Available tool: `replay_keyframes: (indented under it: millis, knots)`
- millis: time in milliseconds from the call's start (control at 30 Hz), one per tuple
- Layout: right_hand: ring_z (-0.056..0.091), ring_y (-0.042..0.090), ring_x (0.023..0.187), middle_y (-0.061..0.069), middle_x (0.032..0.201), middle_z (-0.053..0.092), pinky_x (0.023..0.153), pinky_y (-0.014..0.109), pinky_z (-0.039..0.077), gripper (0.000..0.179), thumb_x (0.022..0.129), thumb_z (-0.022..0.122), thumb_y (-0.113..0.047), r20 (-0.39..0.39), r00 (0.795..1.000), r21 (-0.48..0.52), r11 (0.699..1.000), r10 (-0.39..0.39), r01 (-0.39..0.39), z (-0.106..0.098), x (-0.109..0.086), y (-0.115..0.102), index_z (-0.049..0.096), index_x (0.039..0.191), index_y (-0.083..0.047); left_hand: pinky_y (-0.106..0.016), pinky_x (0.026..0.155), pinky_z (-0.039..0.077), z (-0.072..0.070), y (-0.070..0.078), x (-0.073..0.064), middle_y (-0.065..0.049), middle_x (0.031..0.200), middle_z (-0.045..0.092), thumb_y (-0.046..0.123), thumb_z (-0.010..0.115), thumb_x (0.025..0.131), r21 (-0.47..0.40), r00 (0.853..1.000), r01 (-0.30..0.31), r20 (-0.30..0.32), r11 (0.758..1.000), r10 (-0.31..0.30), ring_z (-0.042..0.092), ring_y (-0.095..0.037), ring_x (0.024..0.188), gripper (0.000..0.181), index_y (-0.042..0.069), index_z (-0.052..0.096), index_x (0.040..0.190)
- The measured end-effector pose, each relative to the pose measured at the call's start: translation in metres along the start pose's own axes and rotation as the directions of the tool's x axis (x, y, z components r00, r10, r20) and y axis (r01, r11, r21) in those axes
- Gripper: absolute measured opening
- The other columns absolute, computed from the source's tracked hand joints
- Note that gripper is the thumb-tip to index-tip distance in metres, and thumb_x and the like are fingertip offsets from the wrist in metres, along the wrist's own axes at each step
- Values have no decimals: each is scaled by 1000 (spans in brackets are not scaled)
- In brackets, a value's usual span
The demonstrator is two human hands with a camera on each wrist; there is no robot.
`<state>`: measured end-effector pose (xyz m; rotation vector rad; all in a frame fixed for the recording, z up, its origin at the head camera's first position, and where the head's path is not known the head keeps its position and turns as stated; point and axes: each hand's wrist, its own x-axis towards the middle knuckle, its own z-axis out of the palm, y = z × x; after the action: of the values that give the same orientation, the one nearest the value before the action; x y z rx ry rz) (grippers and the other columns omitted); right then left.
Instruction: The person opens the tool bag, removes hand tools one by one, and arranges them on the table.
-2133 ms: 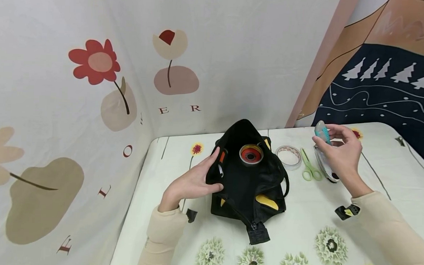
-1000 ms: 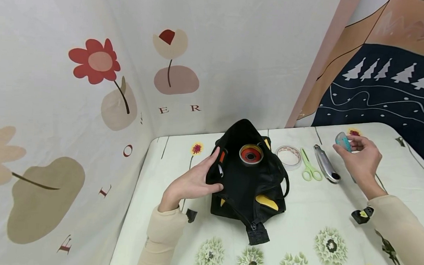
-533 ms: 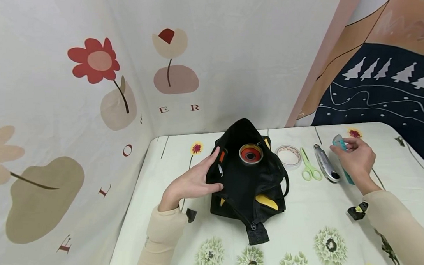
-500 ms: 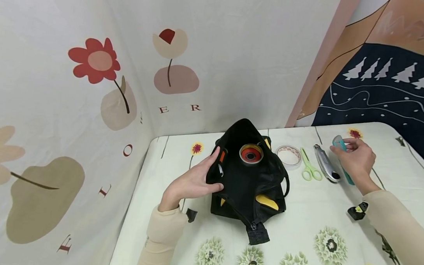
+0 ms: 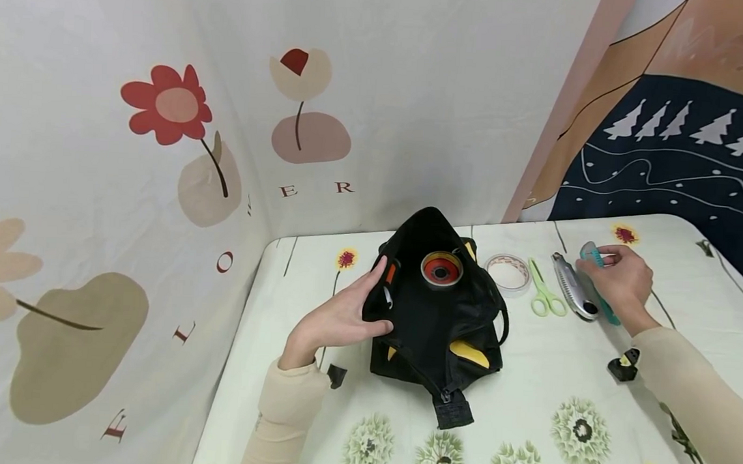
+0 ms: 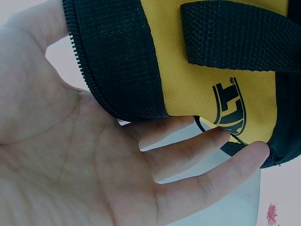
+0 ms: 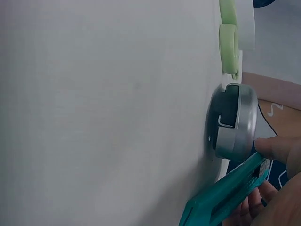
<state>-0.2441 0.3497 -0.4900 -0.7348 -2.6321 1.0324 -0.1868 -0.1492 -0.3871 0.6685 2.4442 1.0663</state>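
A black and yellow tool bag (image 5: pixel 425 343) stands with its zipped mouth spread. My left hand (image 5: pixel 334 319) grips its left rim. In the left wrist view the fingers (image 6: pixel 202 146) lie along the bag's yellow outer side (image 6: pixel 188 89), the thumb at the zipped edge. Inside are a round roll with a red-orange core (image 5: pixel 441 269) and an orange-and-black item (image 5: pixel 391 282). My right hand (image 5: pixel 624 278) pinches a long teal tool (image 7: pixel 225 190) with a clear grey rounded end, low over the table beside a silver utility knife (image 5: pixel 575 288). Its exact kind is unclear.
Between bag and knife lie a clear tape roll (image 5: pixel 508 272) and green-handled scissors (image 5: pixel 547 293). The table has a flower-print cloth (image 5: pixel 525 401). A printed fabric wall (image 5: pixel 412 124) rises along the back and left.
My right hand carried the teal tool right, past the utility knife, uncovering it. It then came down and slightly back left beside the knife. The left hand and bag stayed put.
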Motion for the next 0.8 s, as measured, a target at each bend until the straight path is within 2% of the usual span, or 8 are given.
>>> replay_keyframes:
  millis: [800]
  knots:
    - [60,49,118,33,136,62,71,36,42,66,105,70,-37,85,995,-104,993,55,-46,3,11,9,56,149,10,-58,135,22,1,-1,1,-9,186,8,24,76,99,0,1000,-1,-3,1000,1,11,-31,171,110,17,3,180]
